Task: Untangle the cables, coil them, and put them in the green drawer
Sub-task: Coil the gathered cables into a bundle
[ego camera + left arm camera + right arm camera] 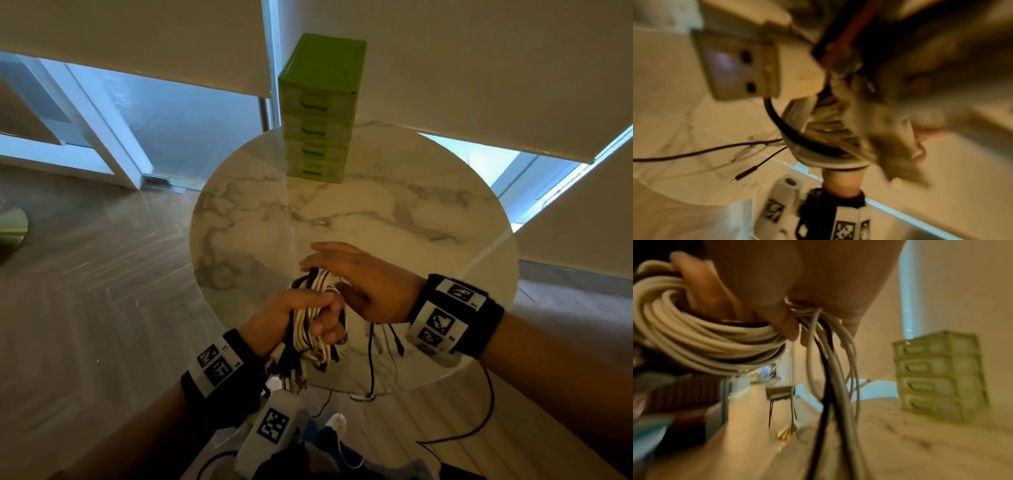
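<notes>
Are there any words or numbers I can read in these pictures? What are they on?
No words or numbers can be read.
Wristbands: black-and-white square code patterns, with tiny marks beside them too small to read.
White device below the left wrist: the same kind of square pattern, no letters.
USB plug: a faint mark on its shell, too blurred to read.
Green drawers: no labels visible.
</notes>
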Demonstrator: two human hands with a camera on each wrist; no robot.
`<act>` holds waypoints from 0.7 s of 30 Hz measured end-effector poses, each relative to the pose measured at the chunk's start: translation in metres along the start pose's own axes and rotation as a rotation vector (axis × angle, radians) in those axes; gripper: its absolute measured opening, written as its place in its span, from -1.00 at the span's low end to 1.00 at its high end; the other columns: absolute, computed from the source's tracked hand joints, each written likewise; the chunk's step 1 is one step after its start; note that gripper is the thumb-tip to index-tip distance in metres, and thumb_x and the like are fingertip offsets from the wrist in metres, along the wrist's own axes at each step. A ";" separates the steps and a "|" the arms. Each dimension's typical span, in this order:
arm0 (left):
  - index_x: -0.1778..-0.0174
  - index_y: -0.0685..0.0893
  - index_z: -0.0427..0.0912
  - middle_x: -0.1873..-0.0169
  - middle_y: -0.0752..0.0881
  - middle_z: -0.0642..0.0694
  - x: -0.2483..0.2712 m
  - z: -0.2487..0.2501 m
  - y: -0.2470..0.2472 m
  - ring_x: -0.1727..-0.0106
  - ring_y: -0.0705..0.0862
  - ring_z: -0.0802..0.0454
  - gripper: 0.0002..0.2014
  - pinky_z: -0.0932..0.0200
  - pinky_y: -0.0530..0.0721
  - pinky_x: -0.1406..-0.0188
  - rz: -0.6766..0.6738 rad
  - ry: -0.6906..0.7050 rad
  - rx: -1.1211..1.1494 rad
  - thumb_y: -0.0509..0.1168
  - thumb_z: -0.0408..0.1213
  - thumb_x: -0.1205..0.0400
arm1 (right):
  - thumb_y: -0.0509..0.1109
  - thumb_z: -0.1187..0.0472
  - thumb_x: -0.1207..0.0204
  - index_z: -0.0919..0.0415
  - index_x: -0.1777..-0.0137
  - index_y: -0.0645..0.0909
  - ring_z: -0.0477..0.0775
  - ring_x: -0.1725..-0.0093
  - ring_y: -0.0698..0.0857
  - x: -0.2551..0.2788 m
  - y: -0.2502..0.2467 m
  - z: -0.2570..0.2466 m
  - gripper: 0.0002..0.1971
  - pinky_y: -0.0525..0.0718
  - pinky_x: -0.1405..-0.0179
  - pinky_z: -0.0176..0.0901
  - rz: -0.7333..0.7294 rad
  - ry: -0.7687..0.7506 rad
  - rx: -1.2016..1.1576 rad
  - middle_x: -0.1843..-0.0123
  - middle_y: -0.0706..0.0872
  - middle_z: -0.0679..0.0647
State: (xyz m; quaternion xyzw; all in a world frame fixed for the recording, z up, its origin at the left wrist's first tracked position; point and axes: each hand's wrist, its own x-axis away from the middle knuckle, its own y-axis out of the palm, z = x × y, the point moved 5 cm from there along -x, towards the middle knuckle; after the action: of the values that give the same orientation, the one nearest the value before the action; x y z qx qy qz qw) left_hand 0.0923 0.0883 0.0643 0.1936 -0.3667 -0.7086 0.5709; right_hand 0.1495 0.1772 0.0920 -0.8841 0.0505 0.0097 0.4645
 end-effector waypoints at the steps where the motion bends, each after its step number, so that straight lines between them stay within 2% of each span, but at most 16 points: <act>1: 0.24 0.70 -0.25 0.60 0.65 -0.01 -0.001 0.005 0.002 0.51 0.63 0.12 -0.84 0.28 0.64 0.33 -0.010 0.027 0.043 0.38 -0.21 -0.51 | 0.22 0.44 -0.52 0.16 -0.50 0.33 -0.04 -0.47 0.41 0.002 0.002 0.006 -0.46 0.41 -0.47 -0.13 0.010 0.088 -0.148 -0.40 0.54 0.07; 3: 0.08 0.62 -0.39 0.44 0.72 -0.15 -0.002 0.020 0.005 0.34 0.69 -0.01 -0.81 0.17 0.65 0.17 -0.043 0.110 0.178 0.17 -0.35 -0.65 | 0.30 0.27 -0.54 0.16 -0.49 0.29 -0.07 -0.26 0.60 0.004 0.004 0.015 -0.48 0.56 -0.31 -0.13 0.054 0.231 -0.340 -0.28 0.63 0.05; 5: -0.05 0.54 -0.48 0.30 0.72 -0.32 0.002 0.042 -0.002 0.20 0.70 -0.18 -0.75 0.05 0.61 0.04 0.086 0.233 0.223 -0.01 -0.44 -0.70 | 0.34 0.15 -0.55 0.17 -0.47 0.31 0.02 -0.26 0.62 0.006 0.013 0.025 -0.49 0.55 -0.32 0.05 0.087 0.339 -0.404 -0.31 0.62 0.09; 7: -0.06 0.54 -0.52 0.30 0.71 -0.35 0.000 0.050 -0.007 0.18 0.69 -0.20 -0.72 0.02 0.60 0.03 0.154 0.280 0.285 -0.03 -0.44 -0.70 | 0.33 0.13 -0.57 0.20 -0.43 0.39 0.14 -0.30 0.61 0.002 0.022 0.029 -0.55 0.52 -0.34 0.21 0.106 0.393 -0.491 -0.34 0.61 0.18; 10: -0.04 0.57 -0.51 0.35 0.71 -0.28 -0.002 0.057 -0.016 0.20 0.69 -0.15 -0.73 0.07 0.63 0.04 0.210 0.315 0.384 0.03 -0.40 -0.69 | 0.32 0.10 -0.47 0.26 -0.36 0.45 0.38 -0.16 0.66 -0.005 0.028 0.030 -0.53 0.60 -0.19 0.35 0.139 0.481 -0.682 -0.22 0.65 0.35; 12: 0.01 0.60 -0.47 0.40 0.70 -0.20 -0.005 0.060 -0.020 0.24 0.68 -0.08 -0.79 0.13 0.65 0.09 0.215 0.309 0.462 0.12 -0.39 -0.66 | 0.33 0.16 -0.43 0.24 -0.30 0.47 0.39 0.02 0.68 -0.006 0.032 0.031 -0.57 0.68 -0.02 0.24 0.136 0.522 -0.779 -0.09 0.67 0.40; 13: 0.05 0.62 -0.44 0.43 0.69 -0.15 -0.005 0.060 -0.023 0.27 0.68 -0.04 -0.82 0.17 0.66 0.12 0.206 0.305 0.511 0.19 -0.38 -0.64 | 0.33 0.18 -0.46 0.21 -0.21 0.48 0.34 0.18 0.67 -0.006 0.035 0.031 -0.67 0.66 0.13 0.18 0.128 0.533 -0.804 0.07 0.68 0.39; 15: 0.08 0.64 -0.38 0.45 0.67 -0.08 -0.003 0.063 -0.031 0.29 0.67 0.02 -0.87 0.22 0.67 0.13 0.201 0.302 0.570 0.26 -0.37 -0.60 | 0.29 0.21 -0.60 0.21 -0.05 0.49 0.08 0.48 0.54 -0.004 0.040 0.031 -0.90 0.56 0.40 -0.04 0.099 0.558 -0.883 0.42 0.57 0.14; 16: 0.09 0.65 -0.36 0.46 0.66 -0.06 -0.001 0.065 -0.035 0.29 0.67 0.04 -0.88 0.24 0.67 0.13 0.203 0.299 0.591 0.28 -0.37 -0.59 | 0.24 0.20 -0.65 0.20 -0.01 0.49 -0.01 0.54 0.45 -0.004 0.042 0.031 -0.92 0.49 0.47 -0.13 0.085 0.586 -0.939 0.50 0.49 0.02; 18: 0.13 0.67 -0.32 0.50 0.63 0.00 0.002 0.068 -0.048 0.33 0.66 0.09 -0.90 0.31 0.66 0.18 0.254 0.307 0.568 0.36 -0.36 -0.51 | 0.13 0.16 -0.70 0.16 -0.02 0.48 -0.05 0.56 0.36 -0.005 0.042 0.032 -0.87 0.41 0.54 -0.22 0.075 0.625 -1.011 0.53 0.41 -0.02; 19: 0.16 0.68 -0.30 0.53 0.61 0.03 0.003 0.068 -0.053 0.36 0.64 0.12 -0.88 0.35 0.65 0.23 0.300 0.317 0.536 0.41 -0.35 -0.45 | 0.09 0.15 -0.72 0.14 -0.03 0.45 0.00 0.56 0.39 -0.006 0.041 0.032 -0.86 0.44 0.54 -0.20 0.075 0.631 -1.010 0.52 0.44 0.03; 21: 0.22 0.69 -0.27 0.57 0.56 0.07 0.004 0.072 -0.060 0.41 0.61 0.16 -0.88 0.38 0.62 0.29 0.347 0.338 0.481 0.42 -0.32 -0.39 | 0.02 0.21 -0.72 0.17 -0.09 0.40 0.16 0.48 0.58 -0.012 0.040 0.035 -0.86 0.60 0.42 -0.09 0.099 0.648 -0.993 0.43 0.59 0.17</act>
State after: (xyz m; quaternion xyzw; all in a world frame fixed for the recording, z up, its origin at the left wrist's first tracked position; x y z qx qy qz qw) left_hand 0.0013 0.1108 0.0673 0.3721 -0.4508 -0.4521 0.6738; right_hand 0.1345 0.1847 0.0399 -0.9500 0.2205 -0.2164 -0.0445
